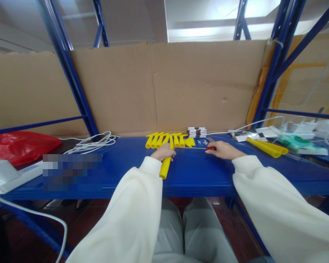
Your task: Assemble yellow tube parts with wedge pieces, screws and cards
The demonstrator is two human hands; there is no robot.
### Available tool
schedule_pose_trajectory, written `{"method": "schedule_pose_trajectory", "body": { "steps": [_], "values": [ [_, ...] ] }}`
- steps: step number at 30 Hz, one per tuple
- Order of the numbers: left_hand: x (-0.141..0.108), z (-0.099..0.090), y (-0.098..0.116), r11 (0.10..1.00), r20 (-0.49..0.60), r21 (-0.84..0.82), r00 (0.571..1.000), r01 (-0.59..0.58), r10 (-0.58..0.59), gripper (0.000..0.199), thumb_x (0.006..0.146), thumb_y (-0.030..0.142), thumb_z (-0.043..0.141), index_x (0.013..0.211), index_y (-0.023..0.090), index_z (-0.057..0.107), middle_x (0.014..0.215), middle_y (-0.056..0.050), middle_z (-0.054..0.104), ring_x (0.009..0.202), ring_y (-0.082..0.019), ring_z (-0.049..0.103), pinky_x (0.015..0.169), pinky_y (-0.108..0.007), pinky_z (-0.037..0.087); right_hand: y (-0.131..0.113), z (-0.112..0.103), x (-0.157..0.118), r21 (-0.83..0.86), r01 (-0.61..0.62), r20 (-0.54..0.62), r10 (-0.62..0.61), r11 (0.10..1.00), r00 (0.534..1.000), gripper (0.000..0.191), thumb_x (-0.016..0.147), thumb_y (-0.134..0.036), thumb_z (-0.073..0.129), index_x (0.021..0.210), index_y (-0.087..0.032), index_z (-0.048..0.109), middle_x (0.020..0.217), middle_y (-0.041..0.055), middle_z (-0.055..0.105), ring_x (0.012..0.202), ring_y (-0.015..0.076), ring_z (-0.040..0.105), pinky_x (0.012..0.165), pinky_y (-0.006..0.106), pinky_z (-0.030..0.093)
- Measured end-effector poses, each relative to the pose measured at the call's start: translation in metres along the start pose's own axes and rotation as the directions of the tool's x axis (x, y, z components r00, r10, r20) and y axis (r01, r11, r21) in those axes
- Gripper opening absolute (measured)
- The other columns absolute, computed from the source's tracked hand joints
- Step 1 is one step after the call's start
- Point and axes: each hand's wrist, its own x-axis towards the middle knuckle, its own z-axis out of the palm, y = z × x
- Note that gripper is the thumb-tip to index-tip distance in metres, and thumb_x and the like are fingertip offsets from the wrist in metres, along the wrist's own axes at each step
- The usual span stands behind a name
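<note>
My left hand (164, 152) is closed around a yellow cone-shaped tube (165, 168), its wide open end pointing toward me. In my right hand (221, 150) is the red handle of a screwdriver (210, 148), whose thin metal shaft (192, 148) extends left along the blue shelf toward the tube. Behind my left hand stands a row of several yellow tubes (161, 140). Small yellow pieces (190, 142) lie in a pile to their right, beside a blue printed sheet (201, 142).
A stack of small boxes (197, 132) stands against the cardboard. Two more yellow tubes (267, 148) lie at the right, near a green-and-white packet (301, 144) and cables. At the left are a coiled white cable (94, 143), a red bag (23, 146) and a power strip (30, 172).
</note>
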Motion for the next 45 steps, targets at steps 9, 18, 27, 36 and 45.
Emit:
{"method": "schedule_pose_trajectory", "body": {
  "steps": [9,18,27,36,45],
  "values": [
    [0.002,0.002,-0.002,1.0,-0.027,0.001,1.0,0.015,-0.015,0.029,0.078,0.001,0.056,0.053,0.015,0.052,0.043,0.001,0.051,0.047,-0.012,0.057,0.055,-0.022,0.048,-0.002,0.003,0.0,0.114,-0.043,-0.025,0.046,0.993,0.999,0.02,0.078,-0.035,0.068,0.09,-0.023,0.058,0.085,0.0041,0.071,0.074,0.0195,0.066,0.063,0.027,0.046],
    [0.011,0.003,-0.006,1.0,-0.056,0.012,0.998,0.01,-0.009,0.017,0.077,0.003,0.057,0.063,0.013,0.058,0.052,-0.001,0.058,0.048,-0.013,0.058,0.053,-0.023,0.049,-0.001,0.002,0.002,0.152,-0.006,0.036,0.0,0.988,0.999,0.012,0.081,-0.033,0.064,0.082,-0.021,0.062,0.086,0.0064,0.072,0.08,0.0219,0.066,0.069,0.029,0.047],
    [0.015,0.007,-0.008,0.994,-0.121,-0.106,0.992,-0.031,0.018,0.004,0.082,0.014,0.066,0.081,0.012,0.063,0.064,0.0,0.063,0.047,-0.01,0.055,0.049,-0.021,0.045,0.009,0.006,0.006,0.118,-0.019,0.022,0.016,0.993,1.0,0.012,0.077,-0.033,0.067,0.079,-0.021,0.065,0.082,0.0044,0.071,0.076,0.0207,0.066,0.068,0.029,0.048],
    [0.021,0.005,-0.008,0.986,-0.243,-0.145,0.969,-0.082,0.045,0.033,0.085,0.02,0.063,0.115,0.008,0.066,0.099,-0.011,0.073,0.06,-0.013,0.064,0.054,-0.022,0.049,0.022,0.009,0.009,0.132,-0.035,0.033,0.031,0.991,0.999,0.007,0.077,-0.026,0.066,0.082,-0.021,0.068,0.087,0.005,0.074,0.083,0.0227,0.068,0.077,0.032,0.051],
    [0.024,0.005,-0.013,0.975,-0.371,0.192,0.912,-0.111,0.177,0.054,0.081,0.024,0.068,0.133,0.01,0.06,0.12,-0.014,0.069,0.106,-0.024,0.067,0.091,-0.029,0.05,0.038,0.02,0.016,0.081,-0.158,0.009,0.158,0.984,0.987,0.024,0.085,-0.023,0.058,0.102,-0.025,0.074,0.112,0.0079,0.074,0.103,0.0249,0.067,0.092,0.038,0.05]
  ]
}}
